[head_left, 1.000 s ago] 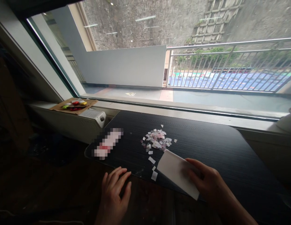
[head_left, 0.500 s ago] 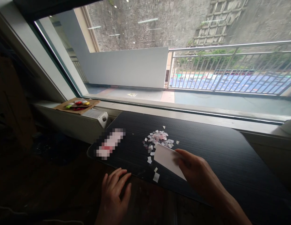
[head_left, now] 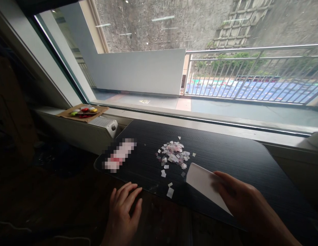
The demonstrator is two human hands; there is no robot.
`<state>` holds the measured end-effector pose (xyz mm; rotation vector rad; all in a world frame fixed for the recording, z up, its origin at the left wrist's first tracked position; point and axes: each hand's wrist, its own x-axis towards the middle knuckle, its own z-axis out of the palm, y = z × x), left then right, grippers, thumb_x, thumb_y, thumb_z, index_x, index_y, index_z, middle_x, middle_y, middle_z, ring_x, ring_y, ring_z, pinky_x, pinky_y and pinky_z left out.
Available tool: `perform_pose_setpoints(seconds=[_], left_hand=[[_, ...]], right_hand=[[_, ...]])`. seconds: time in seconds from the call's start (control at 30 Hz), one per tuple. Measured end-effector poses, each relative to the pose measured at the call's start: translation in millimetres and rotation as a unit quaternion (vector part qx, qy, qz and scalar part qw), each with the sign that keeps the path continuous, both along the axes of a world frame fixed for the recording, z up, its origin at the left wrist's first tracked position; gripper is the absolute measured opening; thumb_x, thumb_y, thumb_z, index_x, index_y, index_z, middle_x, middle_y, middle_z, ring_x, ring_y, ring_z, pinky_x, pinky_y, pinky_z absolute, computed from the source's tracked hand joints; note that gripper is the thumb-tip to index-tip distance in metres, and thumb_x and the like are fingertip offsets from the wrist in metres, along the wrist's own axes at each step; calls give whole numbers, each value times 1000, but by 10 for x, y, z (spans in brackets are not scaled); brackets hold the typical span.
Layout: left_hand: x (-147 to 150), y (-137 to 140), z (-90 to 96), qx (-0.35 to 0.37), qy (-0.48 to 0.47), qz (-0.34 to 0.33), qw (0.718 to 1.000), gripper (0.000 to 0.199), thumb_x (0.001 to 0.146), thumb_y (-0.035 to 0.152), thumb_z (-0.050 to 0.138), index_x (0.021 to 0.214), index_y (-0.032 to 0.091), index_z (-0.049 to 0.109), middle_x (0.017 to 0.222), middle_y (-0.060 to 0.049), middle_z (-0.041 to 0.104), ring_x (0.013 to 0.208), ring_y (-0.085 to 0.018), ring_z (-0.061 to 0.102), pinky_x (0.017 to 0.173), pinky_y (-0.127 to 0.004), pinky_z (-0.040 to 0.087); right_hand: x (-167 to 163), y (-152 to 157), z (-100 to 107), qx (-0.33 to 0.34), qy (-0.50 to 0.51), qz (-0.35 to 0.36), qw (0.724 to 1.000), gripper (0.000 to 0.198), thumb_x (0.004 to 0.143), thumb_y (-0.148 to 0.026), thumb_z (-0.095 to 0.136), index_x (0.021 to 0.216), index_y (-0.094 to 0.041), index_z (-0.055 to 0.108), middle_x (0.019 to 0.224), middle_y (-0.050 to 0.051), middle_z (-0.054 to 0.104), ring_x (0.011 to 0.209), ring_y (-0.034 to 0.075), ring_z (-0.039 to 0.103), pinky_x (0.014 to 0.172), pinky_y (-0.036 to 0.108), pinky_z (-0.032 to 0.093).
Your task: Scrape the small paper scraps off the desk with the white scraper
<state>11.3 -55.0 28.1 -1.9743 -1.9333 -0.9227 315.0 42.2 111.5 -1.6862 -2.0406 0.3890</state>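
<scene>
On the black table (head_left: 225,153) lies a loose pile of white and pinkish paper scraps (head_left: 174,152). A few single scraps (head_left: 170,193) lie nearer the front edge. My right hand (head_left: 232,189) is closed around a flat white card (head_left: 205,184), held at a slant to the right of the pile. The card's left end is apart from the pile, near one small scrap; my fingers hide part of its upper edge. At the table's front edge rests my left hand (head_left: 126,201), its fingers stretched out and holding nothing.
A blurred-out pink and white item (head_left: 120,155) lies at the table's left end. Beyond it, a brown cardboard piece (head_left: 65,114) with small colourful items sits on the ledge by a white grilled unit (head_left: 104,123). The window (head_left: 148,75) runs along the back.
My right hand has drawn the white card away from the pile, to the right and slightly nearer me. My left hand has barely moved.
</scene>
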Motion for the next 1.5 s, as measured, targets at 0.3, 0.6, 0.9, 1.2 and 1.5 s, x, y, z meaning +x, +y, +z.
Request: perform_pose_setpoints(seconds=[0.3,0.6,0.9,1.2,1.5], left_hand=[[-51,7,-93,-41,30,-21,998,28,85,25,51,111,29,62,111,-5,67,107,-24,60,99,-47,35],[-169,-50,-133,-46,35,-19,998,29,83,26,53,110,29,64,110,-4,68,106,-25,61,99,-45,36],[-168,-16,-125,-38,67,-38,996,28,85,27,52,112,28,60,112,-5,67,106,-25,61,96,-45,35],[-217,11,-134,-18,70,-47,996,24,86,29,49,107,27,61,106,-5,69,102,-24,62,92,-41,35],[-273,19,-148,-34,89,-52,994,26,87,30,49,111,27,59,111,-5,67,106,-26,61,95,-44,34]], right_hand=[[37,140,-19,27,92,45,994,33,86,-31,46,107,-20,68,96,8,77,88,26,71,77,36,55],[198,70,113,-3,71,147,987,27,88,-24,45,96,-23,71,92,3,76,80,21,70,69,27,51],[250,196,149,-75,91,206,971,26,90,-25,46,93,-19,71,93,4,74,86,21,67,76,27,50],[709,150,63,-133,195,97,967,27,82,-38,60,96,-18,71,89,8,76,85,26,70,77,33,55],[531,794,-95,-177,161,55,969,31,74,-23,59,100,-13,71,84,7,75,73,22,68,61,28,53]])
